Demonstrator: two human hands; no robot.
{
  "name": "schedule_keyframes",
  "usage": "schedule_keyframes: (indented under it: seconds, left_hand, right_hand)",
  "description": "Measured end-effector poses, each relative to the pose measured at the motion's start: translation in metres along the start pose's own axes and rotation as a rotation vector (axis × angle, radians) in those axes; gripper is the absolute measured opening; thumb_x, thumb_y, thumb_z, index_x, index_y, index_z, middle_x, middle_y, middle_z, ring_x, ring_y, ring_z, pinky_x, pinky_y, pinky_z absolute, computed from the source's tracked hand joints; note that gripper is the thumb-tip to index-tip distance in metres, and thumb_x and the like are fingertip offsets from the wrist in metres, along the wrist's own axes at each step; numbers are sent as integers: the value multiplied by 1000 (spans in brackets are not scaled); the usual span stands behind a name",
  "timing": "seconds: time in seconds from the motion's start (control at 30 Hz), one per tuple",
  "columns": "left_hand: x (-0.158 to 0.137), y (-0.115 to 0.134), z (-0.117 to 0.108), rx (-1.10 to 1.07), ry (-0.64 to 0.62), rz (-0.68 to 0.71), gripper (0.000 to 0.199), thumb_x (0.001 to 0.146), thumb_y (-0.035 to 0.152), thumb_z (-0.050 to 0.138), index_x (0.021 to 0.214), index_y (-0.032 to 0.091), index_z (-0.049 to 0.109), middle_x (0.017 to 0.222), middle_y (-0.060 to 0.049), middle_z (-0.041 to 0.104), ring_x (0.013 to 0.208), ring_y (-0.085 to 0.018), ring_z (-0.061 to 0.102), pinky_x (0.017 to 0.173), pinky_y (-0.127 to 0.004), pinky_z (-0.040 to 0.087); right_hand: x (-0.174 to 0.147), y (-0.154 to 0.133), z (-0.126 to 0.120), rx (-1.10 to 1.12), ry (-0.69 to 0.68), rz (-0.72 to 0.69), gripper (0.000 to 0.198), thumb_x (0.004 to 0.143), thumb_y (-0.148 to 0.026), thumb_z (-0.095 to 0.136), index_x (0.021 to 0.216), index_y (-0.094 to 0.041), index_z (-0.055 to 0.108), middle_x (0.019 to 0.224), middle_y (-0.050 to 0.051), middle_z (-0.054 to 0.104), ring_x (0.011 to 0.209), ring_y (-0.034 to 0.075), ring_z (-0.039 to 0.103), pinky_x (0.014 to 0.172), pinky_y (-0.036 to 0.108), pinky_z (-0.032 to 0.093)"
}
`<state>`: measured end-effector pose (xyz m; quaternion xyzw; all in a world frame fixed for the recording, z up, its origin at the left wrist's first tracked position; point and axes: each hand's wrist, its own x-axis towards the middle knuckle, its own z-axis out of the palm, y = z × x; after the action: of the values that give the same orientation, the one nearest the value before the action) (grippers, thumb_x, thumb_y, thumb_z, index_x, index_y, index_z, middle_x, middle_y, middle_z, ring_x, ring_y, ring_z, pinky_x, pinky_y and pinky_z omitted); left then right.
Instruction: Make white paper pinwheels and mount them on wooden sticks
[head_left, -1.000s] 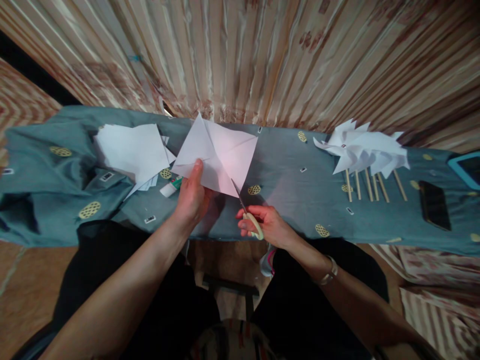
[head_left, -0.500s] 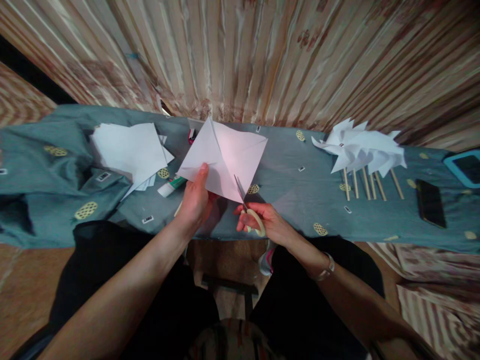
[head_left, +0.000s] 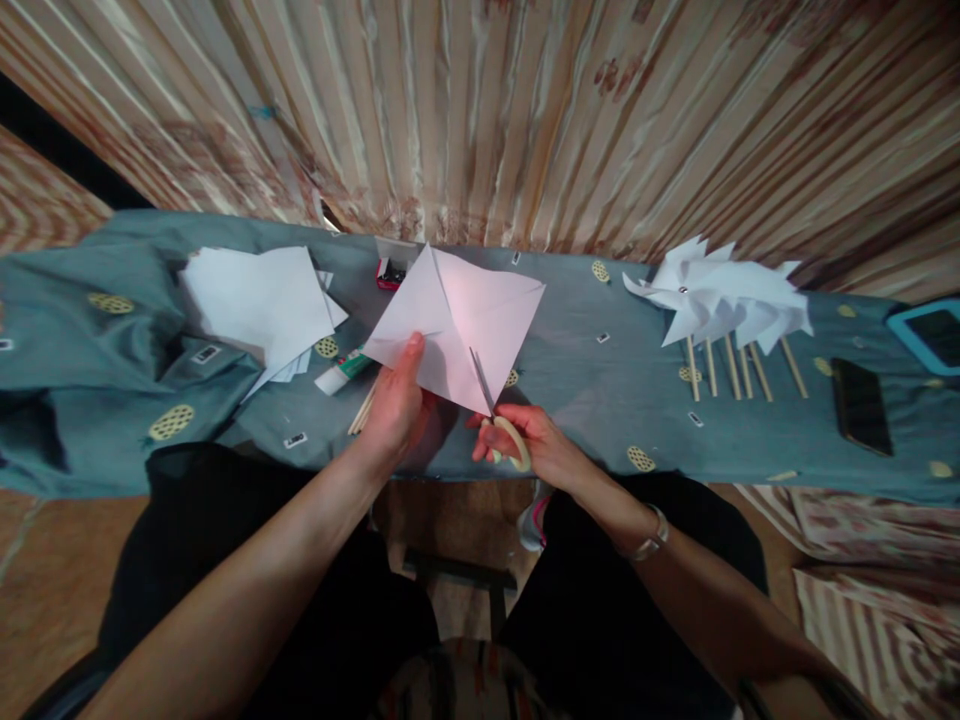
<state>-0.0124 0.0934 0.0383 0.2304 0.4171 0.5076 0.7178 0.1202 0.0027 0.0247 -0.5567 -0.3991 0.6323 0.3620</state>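
Observation:
My left hand [head_left: 399, 403] grips a white square sheet of paper [head_left: 480, 300] by its lower left edge, thumb on top and fingers beneath. The sheet is creased along its diagonals, and a slit shows near my thumb. In my right hand [head_left: 521, 436] is a pair of scissors [head_left: 512, 446] with cream handles. Their blades lie at the corner of the sheet nearest me, pointing along the crease toward its middle. Under the sheet's left side a glue stick [head_left: 341, 372] with a green label peeks out. Thin wooden sticks [head_left: 363, 410] are partly hidden by my left hand.
White paper sheets [head_left: 259, 300] lie stacked at the left. An open red box [head_left: 390, 272] sits behind the held sheet. Finished paper pinwheels [head_left: 735, 295] on sticks lie at the right, near a dark phone [head_left: 862, 405] and a blue-framed device [head_left: 930, 335]. A pleated curtain [head_left: 480, 120] hangs behind.
The sheet and my left hand have shifted slightly right and toward me, so the corner sits deeper between the scissor blades. More of the red box and wooden sticks shows.

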Motion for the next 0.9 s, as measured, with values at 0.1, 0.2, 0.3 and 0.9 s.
schedule_keyframes:
  seconds: [0.1, 0.2, 0.3, 0.9]
  left_hand:
    - [-1, -1, 1, -7, 7, 7, 23, 93, 22, 53, 112, 14, 61, 105, -8, 72, 110, -22, 62, 95, -32, 52]
    - [-1, -1, 1, -5, 1, 1, 26, 93, 22, 52, 115, 13, 61, 108, -8, 71, 105, -22, 64, 90, -32, 54]
    - [-1, 0, 0, 2, 4, -20, 26, 93, 23, 52, 116, 13, 60, 112, -8, 70, 100, -20, 65, 85, -30, 56]
    - [-2, 6, 0, 27, 24, -54, 22, 92, 25, 54, 111, 16, 61, 107, -7, 70, 103, -21, 64, 84, -31, 57]
  right_hand:
    - [0, 0, 0, 3, 9, -1, 51, 68, -61, 72, 87, -15, 64, 69, 4, 69, 61, 11, 59, 56, 24, 46]
    - [0, -1, 0, 0, 10, -7, 49, 68, -59, 73, 86, -15, 64, 68, 3, 68, 60, 11, 58, 56, 24, 46]
    - [0, -2, 0, 4, 6, -4, 46, 68, -56, 74, 85, -15, 64, 66, 2, 67, 59, 10, 58, 54, 24, 44]
    - [1, -8, 6, 26, 59, 54, 37, 63, -46, 77, 78, -17, 61, 57, -1, 61, 52, 10, 52, 52, 25, 40]
